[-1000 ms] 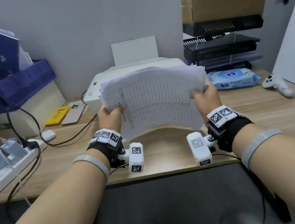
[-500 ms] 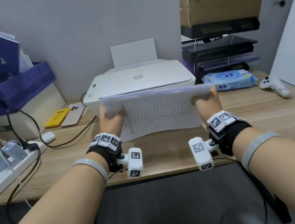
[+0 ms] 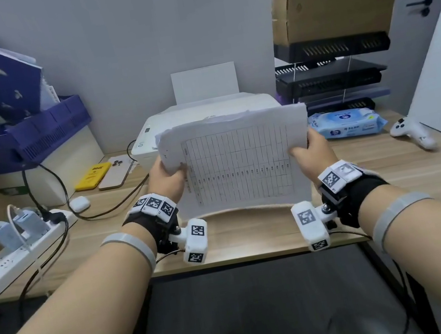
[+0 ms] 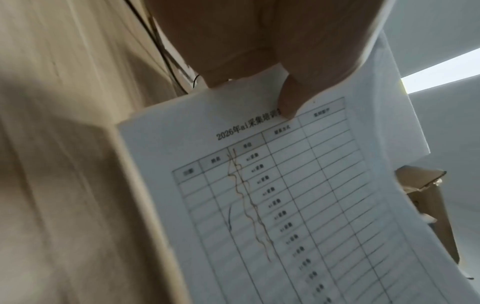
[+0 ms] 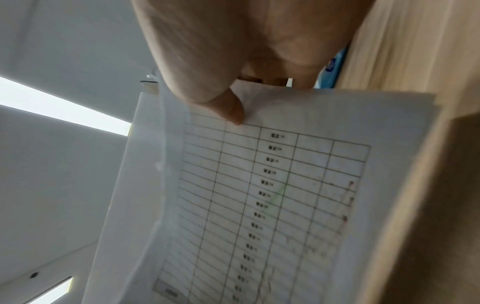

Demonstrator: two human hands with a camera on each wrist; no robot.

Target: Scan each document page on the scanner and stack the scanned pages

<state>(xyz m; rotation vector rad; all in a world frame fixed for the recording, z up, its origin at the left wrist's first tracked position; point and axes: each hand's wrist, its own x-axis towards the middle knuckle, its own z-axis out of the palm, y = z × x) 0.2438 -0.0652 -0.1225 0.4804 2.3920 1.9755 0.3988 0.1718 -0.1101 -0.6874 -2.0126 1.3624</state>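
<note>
A sheaf of white pages (image 3: pixel 237 161) printed with a ruled table stands on its lower long edge on the wooden desk (image 3: pixel 254 234), in front of the white scanner (image 3: pixel 154 132). My left hand (image 3: pixel 168 173) grips its left edge, thumb on the front sheet (image 4: pixel 285 185). My right hand (image 3: pixel 306 151) grips the right edge the same way, thumb on the printed face (image 5: pixel 272 195). The sheaf tilts back toward the scanner and hides most of its shut lid. A blank sheet (image 3: pixel 204 82) stands in the scanner's rear tray.
A power strip (image 3: pixel 14 256) with plugs and cables lies at the left. A yellow phone (image 3: pixel 92 176), a second phone (image 3: pixel 116 175) and an earbud case (image 3: pixel 79 204) lie left of the scanner. Wet wipes (image 3: pixel 345 124), a white controller (image 3: pixel 412 133) and black trays (image 3: pixel 330 79) are at the right.
The sheaf dropped toward the desk half a second ago, lying nearly flat, and has now been raised upright again on its lower edge. Both hands keep their grips.
</note>
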